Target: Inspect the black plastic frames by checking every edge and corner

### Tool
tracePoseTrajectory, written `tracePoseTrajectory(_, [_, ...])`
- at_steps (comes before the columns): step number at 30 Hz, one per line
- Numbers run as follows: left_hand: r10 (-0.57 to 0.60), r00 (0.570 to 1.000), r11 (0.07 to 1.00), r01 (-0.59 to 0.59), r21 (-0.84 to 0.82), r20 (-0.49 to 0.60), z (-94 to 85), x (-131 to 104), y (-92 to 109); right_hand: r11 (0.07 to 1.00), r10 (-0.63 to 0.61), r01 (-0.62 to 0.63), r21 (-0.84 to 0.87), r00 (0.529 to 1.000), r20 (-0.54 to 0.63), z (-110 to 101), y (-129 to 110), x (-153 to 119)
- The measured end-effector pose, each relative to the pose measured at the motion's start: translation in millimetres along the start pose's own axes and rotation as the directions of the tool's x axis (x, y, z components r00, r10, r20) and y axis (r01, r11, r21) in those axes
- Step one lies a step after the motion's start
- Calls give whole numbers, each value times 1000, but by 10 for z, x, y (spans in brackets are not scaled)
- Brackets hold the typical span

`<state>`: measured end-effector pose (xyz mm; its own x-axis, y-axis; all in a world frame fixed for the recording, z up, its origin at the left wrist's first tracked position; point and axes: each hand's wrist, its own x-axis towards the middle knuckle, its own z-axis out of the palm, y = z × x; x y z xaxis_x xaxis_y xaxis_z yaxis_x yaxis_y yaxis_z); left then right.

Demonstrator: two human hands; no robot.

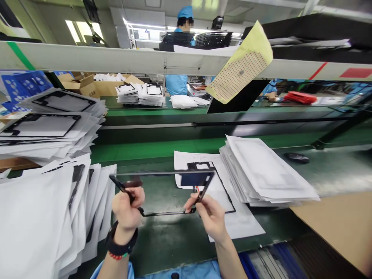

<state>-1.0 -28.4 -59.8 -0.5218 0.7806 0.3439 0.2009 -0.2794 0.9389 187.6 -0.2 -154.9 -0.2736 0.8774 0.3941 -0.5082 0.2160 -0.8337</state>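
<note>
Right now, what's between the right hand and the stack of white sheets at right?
In the head view, a black frame lying flat on a white sheet.

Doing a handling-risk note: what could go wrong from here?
1. The held frame is thin and gripped near both ends; uneven pull from the left hand and right hand might twist it.
2. The second frame lies on a sheet close by the right hand, so a knock could shift it.
3. The uneven right stack might slide toward that frame.
</note>
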Motion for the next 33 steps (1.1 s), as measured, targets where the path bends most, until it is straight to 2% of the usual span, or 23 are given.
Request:
tracePoseTrajectory(4, [35, 996, 994, -43, -105, -77, -15, 155, -134, 996, -44, 54, -74, 991, 130, 50, -96, -17])
tracePoseTrajectory(11, [-7, 993, 985, -13, -173, -117, -88, 142, -166, 988, -117, 133, -77, 976, 186, 87, -187, 2])
tracePoseTrajectory(14, [-94, 991, 977, 72, -202, -99, -48, 179, -153, 994, -106, 108, 2, 972, 212, 117, -232, 4])
tracePoseTrajectory(17, [-228, 973, 949, 216, -230, -28, -16, 231, -170, 995, -75, 57, 79, 963, 259, 179, -301, 16])
tracePoseTrajectory(24, [-482, 865, 822, 502, -268, 141, -23, 264, -286, 985, 17, -66, 161, 957, 289, 331, -407, 73])
tracePoseTrajectory(30, [-608, 761, 701, 649, -297, 227, -13, 266, -363, 980, 93, -146, 138, 939, 330, 430, -462, 73])
tracePoseTrajectory(33, [-664, 703, 629, 709, -318, 254, 25, 250, -387, 948, 205, -270, 166, 922, 329, 469, -501, 88])
